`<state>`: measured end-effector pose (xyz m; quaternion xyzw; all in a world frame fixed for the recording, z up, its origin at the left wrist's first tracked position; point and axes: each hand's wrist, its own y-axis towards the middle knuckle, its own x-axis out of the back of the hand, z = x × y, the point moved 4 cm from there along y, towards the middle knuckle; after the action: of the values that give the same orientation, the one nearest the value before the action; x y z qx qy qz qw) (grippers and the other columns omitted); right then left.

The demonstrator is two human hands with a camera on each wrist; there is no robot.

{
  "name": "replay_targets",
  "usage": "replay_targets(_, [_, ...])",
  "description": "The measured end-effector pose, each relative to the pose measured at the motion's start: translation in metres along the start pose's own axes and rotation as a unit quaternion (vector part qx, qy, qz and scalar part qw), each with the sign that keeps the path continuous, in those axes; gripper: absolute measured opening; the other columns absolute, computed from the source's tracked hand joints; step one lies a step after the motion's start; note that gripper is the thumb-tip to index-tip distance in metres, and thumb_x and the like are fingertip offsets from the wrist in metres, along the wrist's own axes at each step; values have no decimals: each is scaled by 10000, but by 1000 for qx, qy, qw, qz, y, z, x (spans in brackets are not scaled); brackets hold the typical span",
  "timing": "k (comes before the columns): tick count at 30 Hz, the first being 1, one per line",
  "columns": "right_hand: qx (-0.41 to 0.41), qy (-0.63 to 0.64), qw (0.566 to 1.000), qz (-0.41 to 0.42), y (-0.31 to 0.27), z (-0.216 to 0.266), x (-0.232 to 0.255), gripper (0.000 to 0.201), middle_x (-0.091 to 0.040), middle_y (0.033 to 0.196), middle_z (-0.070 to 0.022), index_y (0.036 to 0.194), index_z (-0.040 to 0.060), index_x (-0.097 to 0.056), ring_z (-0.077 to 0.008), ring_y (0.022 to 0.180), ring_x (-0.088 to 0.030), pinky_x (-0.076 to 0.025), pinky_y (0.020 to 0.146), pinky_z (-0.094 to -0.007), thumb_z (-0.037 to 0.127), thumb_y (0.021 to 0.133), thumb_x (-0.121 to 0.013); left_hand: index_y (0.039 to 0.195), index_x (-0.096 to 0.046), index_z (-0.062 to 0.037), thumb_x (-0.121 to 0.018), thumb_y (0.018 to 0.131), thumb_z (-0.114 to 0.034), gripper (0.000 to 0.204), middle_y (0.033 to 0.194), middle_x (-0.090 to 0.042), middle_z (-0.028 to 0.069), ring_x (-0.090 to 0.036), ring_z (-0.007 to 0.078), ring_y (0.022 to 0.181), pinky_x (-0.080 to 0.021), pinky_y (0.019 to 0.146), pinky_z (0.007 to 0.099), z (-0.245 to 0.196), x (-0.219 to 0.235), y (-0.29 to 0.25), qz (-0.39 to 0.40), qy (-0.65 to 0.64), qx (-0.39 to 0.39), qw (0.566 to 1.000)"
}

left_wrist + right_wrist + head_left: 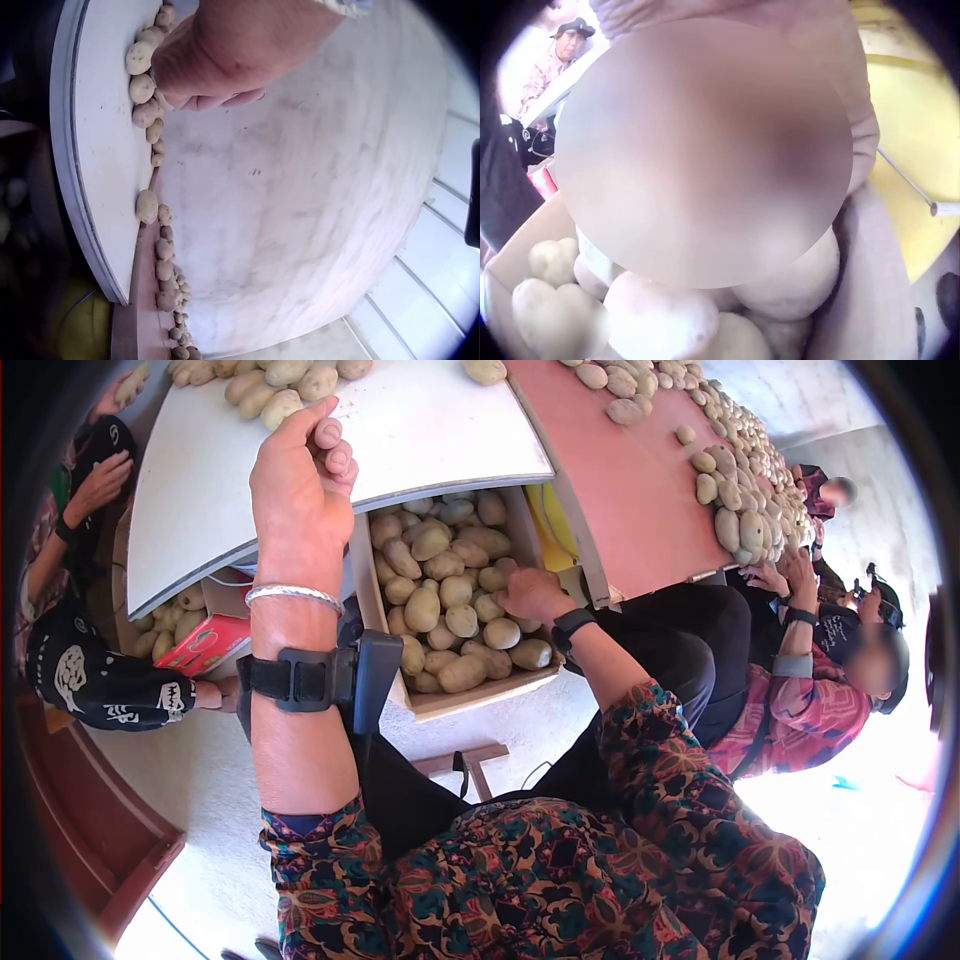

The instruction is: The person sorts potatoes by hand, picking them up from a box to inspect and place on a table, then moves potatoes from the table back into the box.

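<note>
My left hand [305,475] is raised above the white tabletop [430,430], its fingers loosely curled, with nothing visible in them. In the left wrist view this hand [225,52] overlaps a row of potatoes [141,88]. Low in the cardboard box [490,698], my right hand [537,596] touches potatoes [456,592] near the side wall; its grip is not clear. A large blur covers much of the right wrist view, where part of the hand [847,97] shows above pale potatoes [660,319].
Many potatoes [752,480] lie on the reddish tabletop [630,500] to the right. A red-printed box [205,645] stands under the white top at left. People sit on both sides, and a yellow object [552,525] is beside the potato box.
</note>
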<state>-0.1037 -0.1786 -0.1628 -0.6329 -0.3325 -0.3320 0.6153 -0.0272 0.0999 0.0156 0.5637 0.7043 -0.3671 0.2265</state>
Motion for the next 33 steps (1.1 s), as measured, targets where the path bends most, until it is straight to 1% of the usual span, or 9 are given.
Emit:
replay_targets(10, [44,126,988,-75,26,4,-8,573,-608,1198,-253,1273,1,-518,-372,1104,-606,-497,907,-448,364,839,-605,1029,-564,9,-631,886,-106,195,663,-447,-19,-380,87,509,-295,482,231,2,-1,-2,-6,9,-11,1000])
replay_targets(13, [-45,224,973,-32,23,3,-2,500,-634,1147,-258,1180,3,-603,-386,1075,-618,-497,908,-434,355,825,-617,1014,-568,7,-633,884,-103,182,663,-448,-19,-378,87,508,-296,482,233,1,-1,-2,-13,11,-15,1000])
replay_targets(15, [-106,446,889,0,12,1,2,437,-653,1107,-263,1087,-10,-652,-374,1038,-637,-499,899,-429,337,824,-609,1006,-571,5,-633,883,-101,173,663,-450,-18,-377,88,507,-295,482,234,1,-1,-2,-18,13,-14,1000])
replay_targets(16, [-108,445,889,1,4,3,8,437,-653,1107,-263,1087,-10,-652,-374,1038,-637,-499,899,-429,337,824,-609,1004,-574,5,-632,883,-98,169,663,-450,-18,-374,88,507,-295,483,235,0,-1,-1,-13,12,-15,1000])
replay_targets(18, [-70,220,964,-133,-13,7,25,449,-643,1121,-243,1087,-30,-627,-342,1004,-655,-516,849,-432,323,808,-631,1002,-577,5,-632,883,-95,165,662,-450,-17,-371,89,507,-295,483,236,0,-1,-1,-9,10,-15,1000])
replay_targets(22, [-6,-8,991,-130,-19,1,6,468,-628,1105,-202,1136,-15,-577,-309,994,-659,-531,795,-433,293,793,-655,1013,-580,9,-640,878,-86,176,658,-447,-17,-363,89,509,-294,483,235,1,0,-1,-17,3,-12,1000])
replay_targets(24, [10,-121,991,-62,-19,3,-2,508,-605,1089,-149,1217,47,-518,-320,1033,-628,-536,776,-438,239,774,-678,1017,-580,11,-643,876,-85,181,657,-447,-17,-361,90,510,-294,483,235,0,2,0,-22,0,-12,1000])
replay_targets(27, [64,-165,974,-142,-16,13,-15,547,-578,1132,-156,1267,79,-485,-333,1079,-584,-540,773,-454,165,763,-677,1013,-583,12,-645,876,-83,178,659,-449,-16,-365,90,511,-293,482,233,0,2,0,-22,0,-12,1000])
replay_targets(33, [132,-32,986,-93,-33,9,-7,539,-405,1369,-236,1267,56,-478,-400,1155,-506,-491,908,-471,53,753,-639,1007,-593,14,-641,879,-87,170,659,-453,-18,-370,89,512,-293,483,232,-1,4,3,-32,5,-12,999])
